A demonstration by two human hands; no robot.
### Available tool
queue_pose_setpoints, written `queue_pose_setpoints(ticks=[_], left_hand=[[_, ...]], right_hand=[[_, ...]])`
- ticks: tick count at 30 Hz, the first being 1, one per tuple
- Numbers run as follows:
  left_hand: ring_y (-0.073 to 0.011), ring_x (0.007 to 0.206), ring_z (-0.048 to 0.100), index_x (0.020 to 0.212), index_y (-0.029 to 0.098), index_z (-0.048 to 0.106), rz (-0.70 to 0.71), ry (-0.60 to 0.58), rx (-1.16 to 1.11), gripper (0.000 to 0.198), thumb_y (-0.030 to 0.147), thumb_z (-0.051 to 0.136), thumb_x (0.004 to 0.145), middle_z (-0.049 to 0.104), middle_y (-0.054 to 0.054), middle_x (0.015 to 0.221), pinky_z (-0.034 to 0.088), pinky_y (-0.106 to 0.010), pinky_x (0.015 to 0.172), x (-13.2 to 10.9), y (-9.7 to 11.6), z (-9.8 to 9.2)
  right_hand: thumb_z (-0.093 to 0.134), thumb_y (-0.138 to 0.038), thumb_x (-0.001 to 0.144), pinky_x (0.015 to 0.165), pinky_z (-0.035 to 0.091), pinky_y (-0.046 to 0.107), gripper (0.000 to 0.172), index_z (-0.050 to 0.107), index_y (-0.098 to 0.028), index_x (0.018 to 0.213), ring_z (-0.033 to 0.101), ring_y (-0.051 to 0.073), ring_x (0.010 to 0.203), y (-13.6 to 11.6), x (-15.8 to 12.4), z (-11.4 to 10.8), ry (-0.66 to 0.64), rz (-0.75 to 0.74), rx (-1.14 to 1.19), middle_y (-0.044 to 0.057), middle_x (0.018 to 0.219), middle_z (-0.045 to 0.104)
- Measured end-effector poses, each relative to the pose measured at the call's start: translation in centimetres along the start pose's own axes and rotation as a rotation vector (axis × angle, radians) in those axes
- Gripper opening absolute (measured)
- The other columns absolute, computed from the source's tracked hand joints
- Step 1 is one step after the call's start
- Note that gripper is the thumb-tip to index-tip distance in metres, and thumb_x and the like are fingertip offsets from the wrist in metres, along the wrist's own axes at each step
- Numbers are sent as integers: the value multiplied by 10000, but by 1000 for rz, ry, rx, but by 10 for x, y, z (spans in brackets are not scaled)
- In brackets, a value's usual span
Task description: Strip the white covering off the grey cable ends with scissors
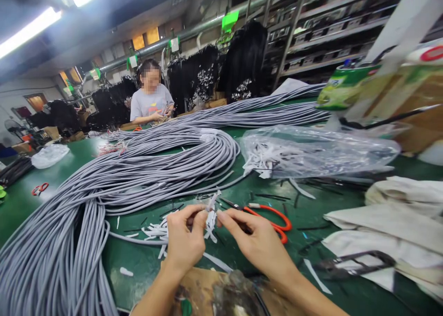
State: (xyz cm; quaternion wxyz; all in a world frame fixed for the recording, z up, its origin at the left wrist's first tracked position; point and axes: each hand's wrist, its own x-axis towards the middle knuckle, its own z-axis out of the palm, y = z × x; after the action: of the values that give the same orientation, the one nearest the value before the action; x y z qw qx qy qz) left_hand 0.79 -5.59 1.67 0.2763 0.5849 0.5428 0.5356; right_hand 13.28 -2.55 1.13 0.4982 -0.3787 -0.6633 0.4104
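Observation:
My left hand (pixel 185 237) pinches the end of a thin grey cable together with a bunch of small white paper strips (pixel 210 220). My right hand (pixel 258 244) is closed too, its fingertips meeting the same white strips from the right. Both hands hover just above the green table (pixel 145 260). More white strips (pixel 155 233) lie scattered on the table to the left of my hands. Orange-handled scissors (pixel 273 219) rest just behind my right hand. A huge bundle of grey cables (pixel 138 168) sweeps across the table from the far right to the near left.
A clear plastic bag of white strips (pixel 311 152) lies at the right. White cloth and another pair of scissors (pixel 356 263) are at the near right. A person in a grey shirt (pixel 150 104) works across the table. Red scissors (pixel 39 188) lie far left.

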Motion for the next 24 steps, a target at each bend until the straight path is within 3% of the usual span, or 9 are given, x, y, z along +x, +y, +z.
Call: queue_pose_setpoints(ticks=[6,8,10,13,16,18,22,24], left_hand=[[-85,410,390,797,116,673,-62,-79,-150,264,313,500,822,508,2,496,325,-190,390,-1,-2,4],[-102,437,457,783,123,669,-42,-74,-118,229,268,495,818,560,-15,528,375,-199,422,-3,0,5],[-129,497,535,748,135,660,13,-40,-2,191,206,491,802,617,-39,585,422,-217,483,-4,2,6],[-168,570,599,713,163,647,73,-10,215,170,135,489,772,664,-54,644,440,-243,533,-4,-1,7],[-206,608,618,711,187,650,53,32,404,170,111,503,748,687,-59,659,444,-284,568,-1,-9,7],[-211,617,617,727,189,653,43,51,456,172,121,499,765,693,-58,669,447,-300,597,2,-13,5],[-180,657,611,807,178,644,107,92,382,223,141,427,845,696,-56,758,446,-276,625,3,-8,2],[-179,696,613,820,172,640,144,125,359,230,138,416,858,692,-62,788,448,-272,648,1,-3,1]], right_hand=[[438,-715,709,302,177,207,558,410,-201,492,155,60,345,4,1,6,-133,152,212,-93,415,175],[434,-722,706,295,167,204,560,400,-203,497,143,56,342,5,1,6,-140,166,230,-97,419,167],[480,-667,722,312,224,207,524,446,-190,509,236,71,353,4,0,5,-101,133,190,-70,417,268],[501,-476,806,374,336,219,404,548,-175,541,410,107,409,-1,-7,4,13,-81,-60,-7,461,472],[464,-307,847,400,378,223,335,603,-187,567,464,112,390,-8,-17,1,32,-424,-259,-3,448,535],[471,-265,840,424,407,222,304,613,-193,581,506,118,405,-9,-20,-2,31,-533,-286,3,463,571],[511,-373,811,332,355,206,318,609,-187,573,434,103,339,-3,-11,-6,171,-286,-323,-11,421,522],[534,-421,776,314,325,211,319,648,-174,610,392,100,321,1,-5,-6,172,-218,-327,-30,381,454]])
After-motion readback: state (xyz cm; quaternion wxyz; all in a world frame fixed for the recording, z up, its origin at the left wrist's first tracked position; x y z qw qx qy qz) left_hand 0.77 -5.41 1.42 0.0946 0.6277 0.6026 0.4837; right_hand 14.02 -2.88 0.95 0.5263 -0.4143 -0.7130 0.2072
